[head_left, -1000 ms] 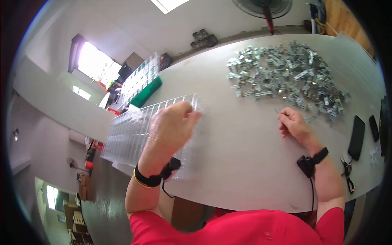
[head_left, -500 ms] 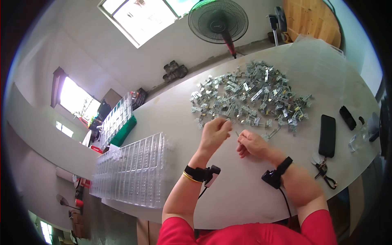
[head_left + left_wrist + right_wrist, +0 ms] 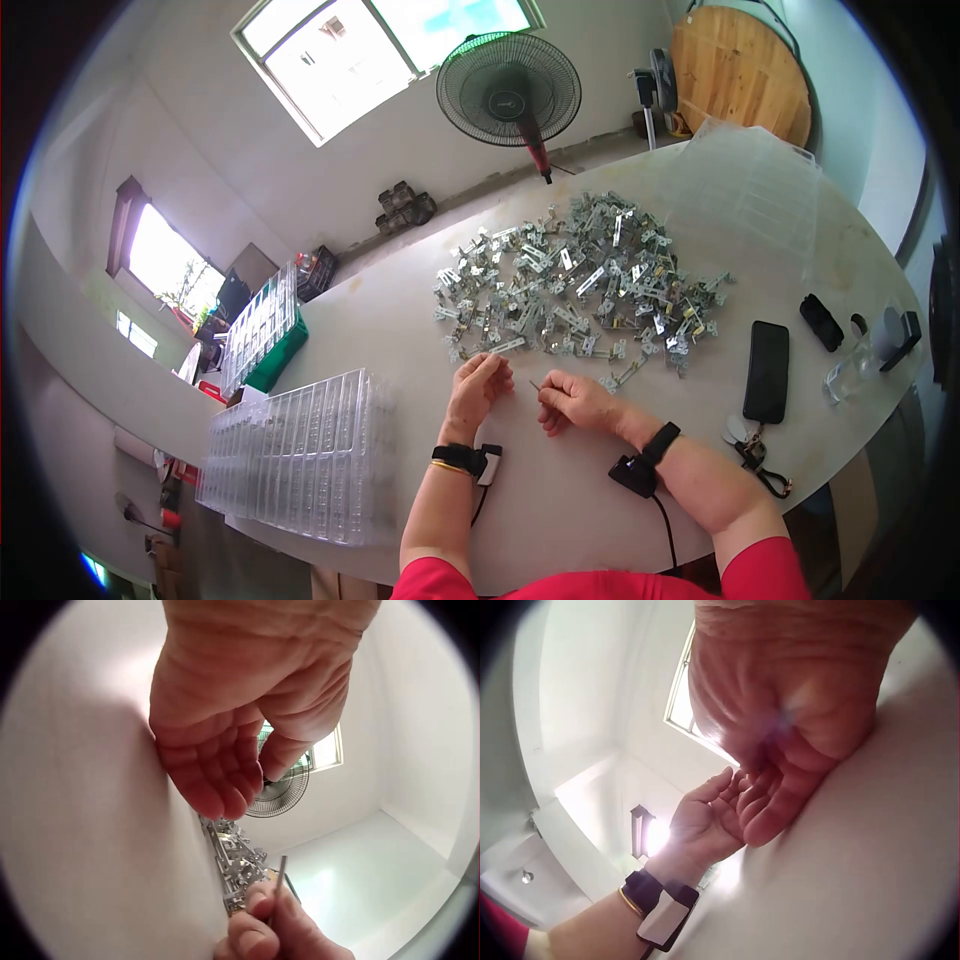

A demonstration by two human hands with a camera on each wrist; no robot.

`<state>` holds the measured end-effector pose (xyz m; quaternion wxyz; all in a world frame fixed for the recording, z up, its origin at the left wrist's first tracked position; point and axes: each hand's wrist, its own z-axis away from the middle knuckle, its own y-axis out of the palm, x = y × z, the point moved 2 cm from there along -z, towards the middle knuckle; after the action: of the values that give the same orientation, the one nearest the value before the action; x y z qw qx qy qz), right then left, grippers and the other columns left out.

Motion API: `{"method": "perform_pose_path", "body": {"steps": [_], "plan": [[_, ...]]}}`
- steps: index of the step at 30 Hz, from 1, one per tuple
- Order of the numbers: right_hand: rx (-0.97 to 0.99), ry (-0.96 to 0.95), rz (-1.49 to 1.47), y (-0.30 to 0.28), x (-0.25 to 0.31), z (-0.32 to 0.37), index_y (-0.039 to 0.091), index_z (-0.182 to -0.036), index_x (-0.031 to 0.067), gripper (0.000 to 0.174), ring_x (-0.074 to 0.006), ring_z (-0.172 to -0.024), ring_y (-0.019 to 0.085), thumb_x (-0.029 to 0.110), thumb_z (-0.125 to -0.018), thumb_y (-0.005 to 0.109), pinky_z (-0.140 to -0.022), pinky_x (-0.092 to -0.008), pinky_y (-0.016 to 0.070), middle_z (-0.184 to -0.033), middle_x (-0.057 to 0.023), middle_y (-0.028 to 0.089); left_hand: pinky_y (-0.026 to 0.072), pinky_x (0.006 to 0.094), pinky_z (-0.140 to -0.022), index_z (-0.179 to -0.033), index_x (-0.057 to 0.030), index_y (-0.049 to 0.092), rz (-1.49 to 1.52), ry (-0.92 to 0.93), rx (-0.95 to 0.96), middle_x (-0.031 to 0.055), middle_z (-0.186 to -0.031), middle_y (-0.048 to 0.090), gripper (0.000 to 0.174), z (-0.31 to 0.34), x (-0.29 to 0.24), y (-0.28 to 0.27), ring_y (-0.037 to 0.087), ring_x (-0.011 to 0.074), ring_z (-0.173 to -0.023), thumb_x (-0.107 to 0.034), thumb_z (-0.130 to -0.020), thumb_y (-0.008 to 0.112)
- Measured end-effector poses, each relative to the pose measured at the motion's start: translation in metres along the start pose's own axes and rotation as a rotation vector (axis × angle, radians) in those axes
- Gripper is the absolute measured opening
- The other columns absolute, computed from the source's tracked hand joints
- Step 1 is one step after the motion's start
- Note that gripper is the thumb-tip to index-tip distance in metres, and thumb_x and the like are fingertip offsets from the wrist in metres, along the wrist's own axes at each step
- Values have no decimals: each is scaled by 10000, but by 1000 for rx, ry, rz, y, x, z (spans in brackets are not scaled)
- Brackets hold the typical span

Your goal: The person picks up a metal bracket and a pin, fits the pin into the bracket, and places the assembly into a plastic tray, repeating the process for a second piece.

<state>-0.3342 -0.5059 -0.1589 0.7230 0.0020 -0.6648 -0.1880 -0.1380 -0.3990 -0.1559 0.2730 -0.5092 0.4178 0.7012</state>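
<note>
My right hand (image 3: 580,402) pinches a thin metal rod (image 3: 280,879) between thumb and fingers, its tip sticking out toward the left hand. My left hand (image 3: 476,394) is by the near edge of a heap of small silvery metal brackets (image 3: 590,275). Its fingers bend loosely, and the left wrist view shows a gap by the thumb with nothing held in it. In the right wrist view the left hand sits just beyond the right fingers, which hide the rod there.
Clear plastic compartment trays (image 3: 290,455) stand at the table's left, with a green-sided box (image 3: 275,350) farther back. At right lie a black phone (image 3: 766,372), keys on a strap (image 3: 760,465), a black pouch (image 3: 821,322) and a clear bottle (image 3: 850,378). A clear sheet (image 3: 745,190) lies at the back right.
The left hand has left the clear trays and come right, to the heap's near edge beside the right hand. The right hand keeps hold of the rod. The head view has swung toward the right.
</note>
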Motion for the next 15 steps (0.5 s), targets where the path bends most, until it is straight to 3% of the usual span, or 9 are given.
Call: {"method": "perform_pose_path", "body": {"steps": [10, 15], "plan": [[-40, 15, 12, 3, 2, 1, 527, -1052, 32, 172, -189, -749, 683, 200, -1037, 492, -691, -334, 592, -856, -95, 663, 568, 311, -687, -981, -41, 636, 62, 49, 11, 53, -855, 663, 174, 0, 6, -3, 652, 152, -743, -210, -995, 598], [-126, -74, -23, 7, 3, 8, 524, -1051, 37, 157, -188, -742, 677, 192, -1034, 507, -679, -335, 589, -851, -99, 660, 574, 288, -662, -974, -37, 631, 15, 52, 19, 50, -864, 659, 194, -3, 10, -1, 646, 136, -733, -230, -988, 616]]}}
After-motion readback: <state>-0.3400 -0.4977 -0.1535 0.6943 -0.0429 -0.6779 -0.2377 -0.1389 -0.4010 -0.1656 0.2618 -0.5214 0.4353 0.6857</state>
